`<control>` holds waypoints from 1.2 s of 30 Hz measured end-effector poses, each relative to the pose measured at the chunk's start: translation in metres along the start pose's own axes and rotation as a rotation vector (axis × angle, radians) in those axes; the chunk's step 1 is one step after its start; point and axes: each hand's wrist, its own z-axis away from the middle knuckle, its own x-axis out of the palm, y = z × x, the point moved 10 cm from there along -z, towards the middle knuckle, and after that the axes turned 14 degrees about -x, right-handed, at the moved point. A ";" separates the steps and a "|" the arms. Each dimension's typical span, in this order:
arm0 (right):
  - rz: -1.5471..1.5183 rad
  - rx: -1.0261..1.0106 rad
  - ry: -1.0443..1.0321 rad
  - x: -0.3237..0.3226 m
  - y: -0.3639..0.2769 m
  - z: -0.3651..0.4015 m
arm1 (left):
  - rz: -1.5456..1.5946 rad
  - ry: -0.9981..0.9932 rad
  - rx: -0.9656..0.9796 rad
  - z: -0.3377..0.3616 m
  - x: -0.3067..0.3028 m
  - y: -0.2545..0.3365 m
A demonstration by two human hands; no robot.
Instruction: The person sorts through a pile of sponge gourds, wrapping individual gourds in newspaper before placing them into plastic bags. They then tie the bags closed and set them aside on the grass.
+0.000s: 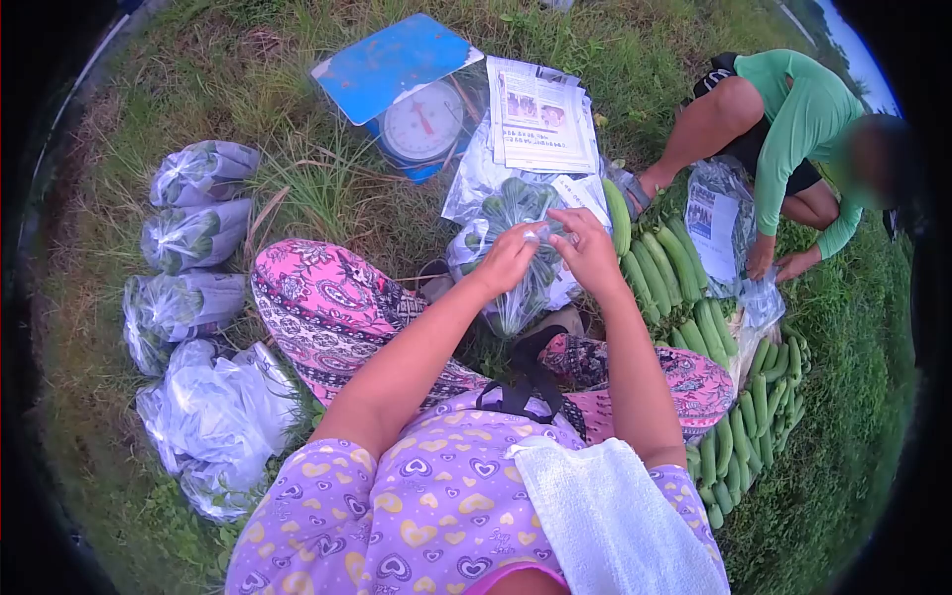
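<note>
Together, left hand [508,260], right hand [588,254] on one bag [518,309]; one scale [424,123].

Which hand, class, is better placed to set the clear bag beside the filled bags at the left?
Probably the left hand: it is at the top of the clear bag, on the side toward the filled bags. The right hand is there too, but farther from them.

no txt legible: newspaper sheets [543,114] beyond r hand [589,256], newsprint pc. [711,236] to its rt., scale dial [423,121] beyond l hand [507,260], shirt lettering [528,429] below both; all too sm. or blurry.
</note>
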 end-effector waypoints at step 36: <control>-0.107 0.031 -0.214 0.055 0.042 -0.004 | -0.446 0.105 0.139 0.005 -0.032 0.037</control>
